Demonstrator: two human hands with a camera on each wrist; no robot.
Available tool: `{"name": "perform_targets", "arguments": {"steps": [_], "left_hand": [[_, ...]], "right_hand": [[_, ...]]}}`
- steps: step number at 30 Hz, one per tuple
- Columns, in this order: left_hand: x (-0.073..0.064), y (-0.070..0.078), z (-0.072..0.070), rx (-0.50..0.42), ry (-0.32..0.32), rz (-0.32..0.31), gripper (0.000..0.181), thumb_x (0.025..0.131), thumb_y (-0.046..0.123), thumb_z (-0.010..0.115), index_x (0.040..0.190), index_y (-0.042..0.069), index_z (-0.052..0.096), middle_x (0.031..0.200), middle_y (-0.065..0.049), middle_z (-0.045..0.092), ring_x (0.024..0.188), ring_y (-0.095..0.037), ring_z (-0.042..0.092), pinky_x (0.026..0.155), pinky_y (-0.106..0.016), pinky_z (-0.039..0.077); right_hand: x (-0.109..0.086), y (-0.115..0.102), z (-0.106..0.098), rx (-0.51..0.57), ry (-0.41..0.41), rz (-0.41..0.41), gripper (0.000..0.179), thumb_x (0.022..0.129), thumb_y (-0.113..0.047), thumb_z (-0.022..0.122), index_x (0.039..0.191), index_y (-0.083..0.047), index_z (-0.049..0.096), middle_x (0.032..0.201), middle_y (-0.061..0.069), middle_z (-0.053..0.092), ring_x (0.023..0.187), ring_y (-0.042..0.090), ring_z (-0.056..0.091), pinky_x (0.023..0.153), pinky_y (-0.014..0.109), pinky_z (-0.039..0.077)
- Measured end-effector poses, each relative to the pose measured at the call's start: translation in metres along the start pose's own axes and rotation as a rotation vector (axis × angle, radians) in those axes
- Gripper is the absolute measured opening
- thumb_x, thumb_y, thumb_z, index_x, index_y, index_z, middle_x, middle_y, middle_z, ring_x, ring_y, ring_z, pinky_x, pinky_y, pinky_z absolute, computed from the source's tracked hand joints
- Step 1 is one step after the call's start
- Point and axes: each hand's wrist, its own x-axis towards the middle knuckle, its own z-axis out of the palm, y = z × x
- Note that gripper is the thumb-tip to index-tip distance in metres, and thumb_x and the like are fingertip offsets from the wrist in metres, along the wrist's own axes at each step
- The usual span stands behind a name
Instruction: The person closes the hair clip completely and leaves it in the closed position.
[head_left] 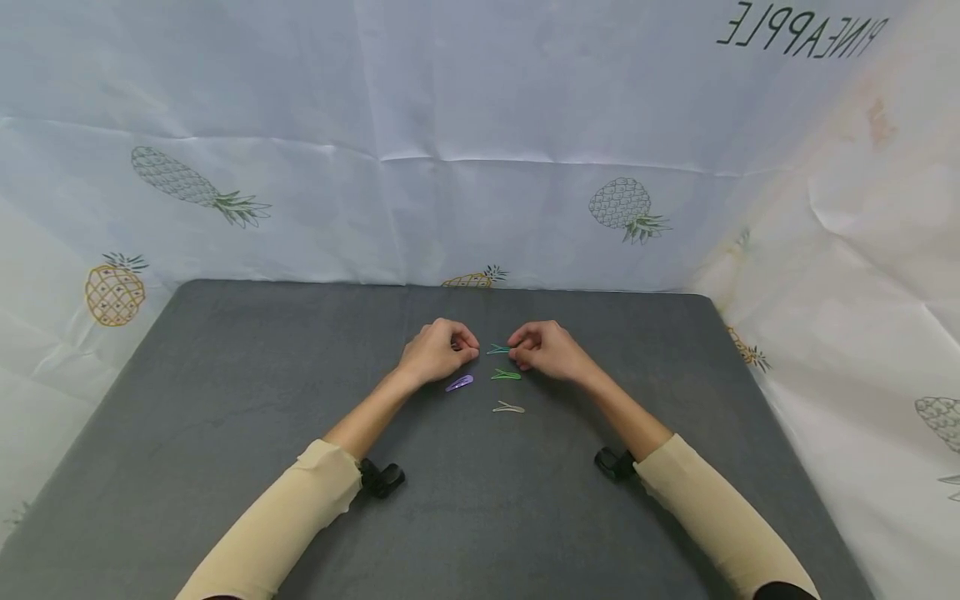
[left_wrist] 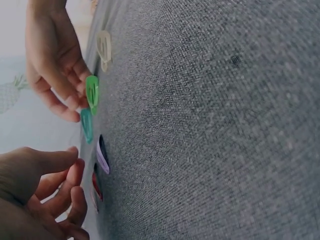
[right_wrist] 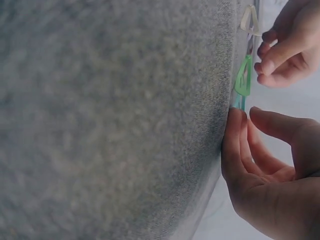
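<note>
Hair clips lie on the grey table near the middle. A teal hair clip (head_left: 498, 350) sits farthest back in the right column, with a green hair clip (head_left: 506, 375) and a cream hair clip (head_left: 509, 407) in front of it. My right hand (head_left: 551, 348) has its fingertips right at the teal clip's right end, thumb and fingers slightly parted (right_wrist: 270, 165). To the left, my left hand (head_left: 440, 350) hovers behind a purple hair clip (head_left: 459, 383), thumb and forefinger close together with nothing visible between them. A red hair clip (left_wrist: 97, 185) shows beside the left fingers.
The grey tabletop (head_left: 262, 375) runs back to a white curtain (head_left: 480, 83) printed with pineapples, which also hangs along both sides. Black wrist devices (head_left: 382, 481) hang at the cuffs of the cream sleeves (head_left: 292, 508).
</note>
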Motion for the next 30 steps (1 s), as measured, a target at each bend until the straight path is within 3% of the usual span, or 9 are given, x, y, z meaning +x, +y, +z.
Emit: {"name": "perform_targets", "arguments": {"steps": [10,17,30], "left_hand": [[0.007,0.009,0.004,0.015,0.001,-0.006,0.007,0.097,0.021,0.081,0.101,0.016,0.084,0.093,0.0,0.082,0.082,-0.014,0.071,0.075,-0.032,0.045],[0.014,0.006,0.008,-0.006,-0.017,-0.015,0.012,0.096,0.024,0.084,0.104,0.016,0.085,0.092,0.0,0.08,0.078,-0.012,0.066,0.071,-0.029,0.04],[0.02,0.004,0.009,-0.025,-0.033,-0.036,0.016,0.095,0.028,0.086,0.108,0.018,0.087,0.097,0.001,0.081,0.088,-0.016,0.071,0.078,-0.032,0.04]], "right_hand": [[0.003,0.001,-0.002,0.002,-0.024,0.029,0.019,0.102,-0.006,0.071,0.117,0.006,0.074,0.097,0.021,0.08,0.074,0.008,0.074,0.076,0.033,0.066],[0.005,0.001,-0.003,0.009,-0.053,0.032,0.021,0.104,-0.007,0.069,0.118,0.007,0.074,0.097,0.022,0.081,0.075,0.009,0.075,0.077,0.034,0.066],[0.009,0.002,-0.003,-0.021,-0.043,0.051,0.021,0.103,-0.006,0.063,0.112,0.005,0.078,0.093,0.018,0.08,0.073,0.009,0.073,0.075,0.032,0.065]]}}
